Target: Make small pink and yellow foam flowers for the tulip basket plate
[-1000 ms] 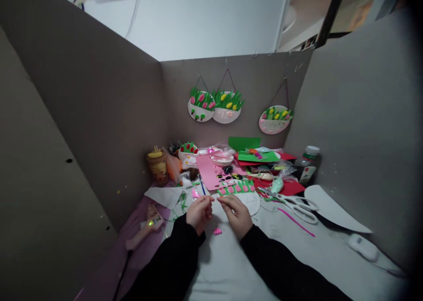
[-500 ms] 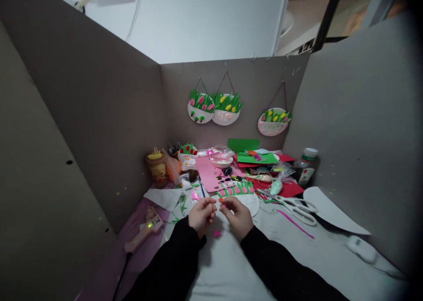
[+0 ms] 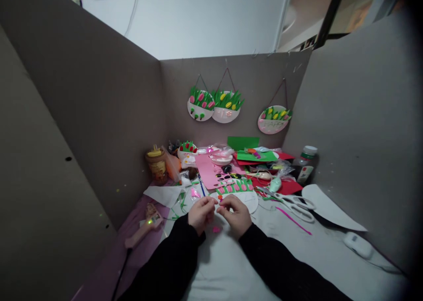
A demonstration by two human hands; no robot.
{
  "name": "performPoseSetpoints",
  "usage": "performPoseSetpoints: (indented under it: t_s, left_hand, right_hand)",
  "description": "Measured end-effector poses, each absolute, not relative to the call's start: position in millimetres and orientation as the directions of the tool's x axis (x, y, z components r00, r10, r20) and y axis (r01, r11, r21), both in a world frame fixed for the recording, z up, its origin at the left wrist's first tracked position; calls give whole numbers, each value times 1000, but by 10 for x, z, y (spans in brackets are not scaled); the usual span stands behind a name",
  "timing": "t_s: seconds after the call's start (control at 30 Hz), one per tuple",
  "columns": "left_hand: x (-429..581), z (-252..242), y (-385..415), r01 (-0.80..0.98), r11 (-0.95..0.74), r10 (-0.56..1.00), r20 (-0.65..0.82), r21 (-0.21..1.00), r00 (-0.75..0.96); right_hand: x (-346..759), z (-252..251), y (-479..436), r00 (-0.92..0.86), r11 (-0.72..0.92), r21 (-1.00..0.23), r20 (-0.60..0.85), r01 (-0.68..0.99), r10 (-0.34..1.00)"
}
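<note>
My left hand [image 3: 202, 213] and my right hand [image 3: 237, 215] meet close together above the table, fingertips pinched and nearly touching. Between the right fingertips shows a small orange and pink piece [image 3: 220, 198], too small to name. What the left fingers pinch, if anything, is hidden. Just behind the hands lies a white paper plate [image 3: 249, 202] with green leaves and pink tulips along its upper edge; the hands cover part of it. A small pink lump [image 3: 216, 229] rests on the white cloth below the fingers.
At left lies a pink glue gun [image 3: 145, 230], its light on. To the right are white-handled scissors [image 3: 294, 206], a pink pipe cleaner [image 3: 294, 221], a white case [image 3: 358, 245] and a cut white plate [image 3: 330, 208]. Coloured paper and a bottle [image 3: 304, 164] stand behind; decorated plates [image 3: 226, 116] hang above.
Both hands stay pinched together, with only a slight shift of the fingers; the right fingers have curled a little inward. The view has tipped slightly.
</note>
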State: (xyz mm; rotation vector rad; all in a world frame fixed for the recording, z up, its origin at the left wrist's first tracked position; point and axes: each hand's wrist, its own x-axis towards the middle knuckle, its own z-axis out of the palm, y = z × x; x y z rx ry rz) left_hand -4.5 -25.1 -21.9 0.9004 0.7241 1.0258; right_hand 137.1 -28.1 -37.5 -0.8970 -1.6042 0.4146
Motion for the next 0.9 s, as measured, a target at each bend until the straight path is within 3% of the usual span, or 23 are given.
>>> performPoseSetpoints:
  t_s: [0.17,0.33,0.5,0.73,0.9]
  left_hand:
    - [-37,-206,-241,-476,256,952,-135,841,274]
    - [-40,-150,-222,-697,350,936,-209,626,282]
    - [12,-109,-266,-775,398,918,-220,491,331]
    - [51,-80,-315,-806,405,912,-248,432,325]
    - [-33,-47,-273,-877,271,957,-211,396,200]
  right_hand:
    - [1381,-342,-286,-140,704,-661,695,260,705]
    - [1339,-344,-323,-152,721,-623,715,303,682]
    - [1238,-325,-390,-225,795,-518,773,317,593]
    - [1152,-336,-361,-293,806,-319,812,499,504]
    - [1155,-348,-406,-466,869,-196,779,454,419]
